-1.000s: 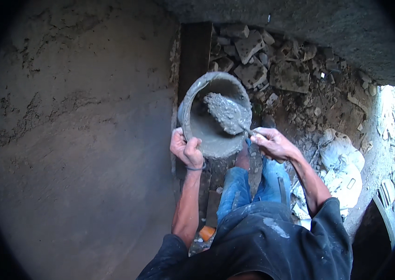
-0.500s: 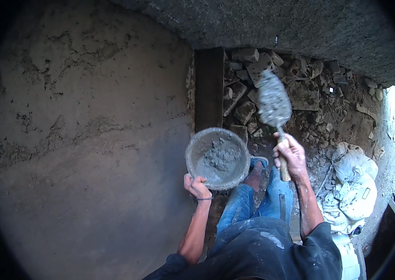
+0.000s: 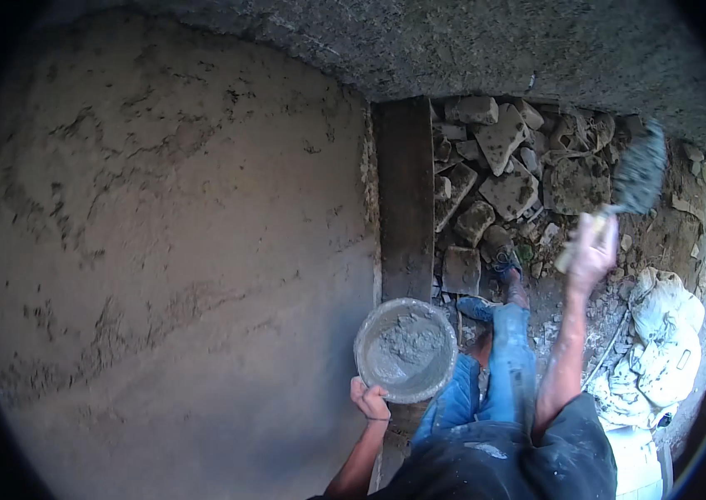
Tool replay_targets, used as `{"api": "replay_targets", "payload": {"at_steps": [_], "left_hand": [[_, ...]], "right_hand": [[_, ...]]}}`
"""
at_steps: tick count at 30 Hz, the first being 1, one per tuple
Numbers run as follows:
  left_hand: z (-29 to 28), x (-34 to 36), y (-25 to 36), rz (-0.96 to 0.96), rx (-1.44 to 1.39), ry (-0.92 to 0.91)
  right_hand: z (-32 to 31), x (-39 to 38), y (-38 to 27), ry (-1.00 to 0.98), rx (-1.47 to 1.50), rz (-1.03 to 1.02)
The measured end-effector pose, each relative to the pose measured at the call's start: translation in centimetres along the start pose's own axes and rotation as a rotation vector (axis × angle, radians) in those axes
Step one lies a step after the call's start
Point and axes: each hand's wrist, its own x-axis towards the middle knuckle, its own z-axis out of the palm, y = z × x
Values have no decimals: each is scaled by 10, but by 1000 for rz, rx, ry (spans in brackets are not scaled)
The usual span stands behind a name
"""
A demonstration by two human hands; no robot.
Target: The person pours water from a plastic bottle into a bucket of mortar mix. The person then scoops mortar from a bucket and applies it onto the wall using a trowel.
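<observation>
My left hand [image 3: 370,398] grips the near-left rim of a round grey bucket [image 3: 360,354], its thumb over the edge. Wet grey mortar [image 3: 411,343] lies heaped inside, part of it smeared up the wall. Out to the right, my right hand [image 3: 592,252] is closed around the light handle of a trowel [image 3: 641,171]; hand and tool are blurred by motion. The trowel's blade points away from me and looks coated with grey mortar. To the left of the bucket stretches a broad surface of brown-grey plaster [image 3: 153,250], rough and pitted in places.
Broken stones and concrete chunks [image 3: 510,187] cover the ground ahead, near my feet. A dark board [image 3: 404,200] runs along the plastered surface's edge. White sacks [image 3: 670,342] lie at the right. A rough grey wall [image 3: 486,50] spans the far side.
My right hand has swung the trowel to the right. The bucket in my left hand sits lower in the picture, and one foot now shows farther forward among the stones.
</observation>
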Motion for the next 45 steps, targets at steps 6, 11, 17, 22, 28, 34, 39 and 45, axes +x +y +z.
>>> {"api": "replay_targets", "payload": {"at_steps": [6,11,17,22,28,34,39,45], "left_hand": [[31,10,8,-64,-66,15],[28,14,38,-19,30,93],[54,46,71,49,-191,23],[74,58,117,404,115,20],[78,58,145,374,-289,-57],[59,52,162,349,-397,-225],[58,59,159,403,-459,-131],[64,57,147,313,-450,-14]], "right_hand": [[303,-148,42,-728,-586,-455],[207,-259,-101,-982,227,-427],[31,-143,-19,-1213,-229,-58],[-29,-55,-55,-1239,-568,-371],[-4,-81,-72,-1452,-925,-439],[13,-127,-24,-1643,-290,350],[-2,-125,-43,-1634,-131,641],[-24,-126,-56,-1548,-1,656]]}}
